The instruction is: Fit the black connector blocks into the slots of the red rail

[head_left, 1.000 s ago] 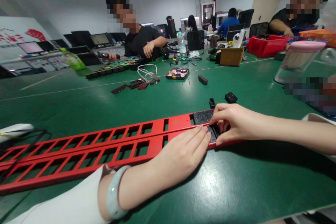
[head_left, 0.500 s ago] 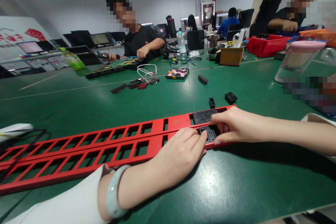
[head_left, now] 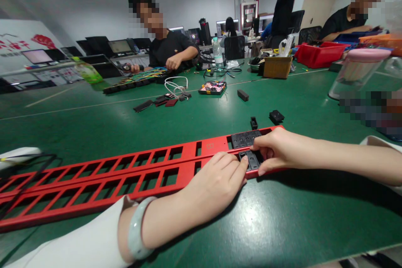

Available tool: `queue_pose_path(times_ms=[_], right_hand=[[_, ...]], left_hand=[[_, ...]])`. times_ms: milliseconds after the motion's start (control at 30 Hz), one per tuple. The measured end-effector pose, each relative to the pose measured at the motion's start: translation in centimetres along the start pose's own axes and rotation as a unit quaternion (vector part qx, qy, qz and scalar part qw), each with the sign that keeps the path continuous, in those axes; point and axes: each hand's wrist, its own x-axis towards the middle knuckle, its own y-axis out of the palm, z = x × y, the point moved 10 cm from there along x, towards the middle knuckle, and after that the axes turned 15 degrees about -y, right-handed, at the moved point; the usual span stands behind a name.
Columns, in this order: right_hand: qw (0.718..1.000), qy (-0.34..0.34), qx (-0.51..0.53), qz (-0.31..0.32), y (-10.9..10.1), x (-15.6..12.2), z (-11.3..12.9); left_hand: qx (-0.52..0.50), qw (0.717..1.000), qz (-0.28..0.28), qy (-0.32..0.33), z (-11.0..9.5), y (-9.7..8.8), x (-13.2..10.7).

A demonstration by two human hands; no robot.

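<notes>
A long red metal frame (head_left: pixel 132 171) with two rows of rectangular cut-outs lies across the green table (head_left: pixel 194 121). Black socket modules (head_left: pixel 244 139) sit in its right end. My left hand (head_left: pixel 216 182) rests on the frame's near rail, fingers curled, fingertips against a black module (head_left: pixel 251 160) in the near row. My right hand (head_left: pixel 276 148) is curled around that same module from the right, thumb under the frame edge. Two loose black modules (head_left: pixel 276 116) lie just beyond the frame.
A person in black works on coloured cables across the table. Black and red parts (head_left: pixel 160 102), a white cable, a small tray (head_left: pixel 212 88), a basket (head_left: pixel 277 67), a red bin (head_left: pixel 318 53) and a clear jar with pink lid (head_left: pixel 354 73) stand further off. Other people sit and stand behind.
My left fingers curled back from flat, uncovering the black module. My right hand slid slightly right. A standing person walked leftward in the background.
</notes>
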Motion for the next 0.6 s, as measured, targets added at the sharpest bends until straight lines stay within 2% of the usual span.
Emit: queue_pose_path(times_ms=[133,267,500,600], right_hand=[[0.997,-0.012,-0.079,0.023,0.2,0.0,0.4],[0.992,-0.036,-0.116,0.029,0.3,0.0,1.9],[0.984,0.007,-0.156,0.080,1.0,0.1,2.9],[0.983,-0.009,-0.170,0.064,1.0,0.1,3.1]], left_hand=[[-0.001,1.000,-0.002,0.002,-0.1,-0.1,0.1],[-0.002,1.000,-0.008,0.004,-0.1,-0.2,0.1],[0.006,1.000,-0.005,0.006,-0.1,0.1,0.1],[0.013,1.000,-0.004,0.013,-0.3,0.1,0.1]])
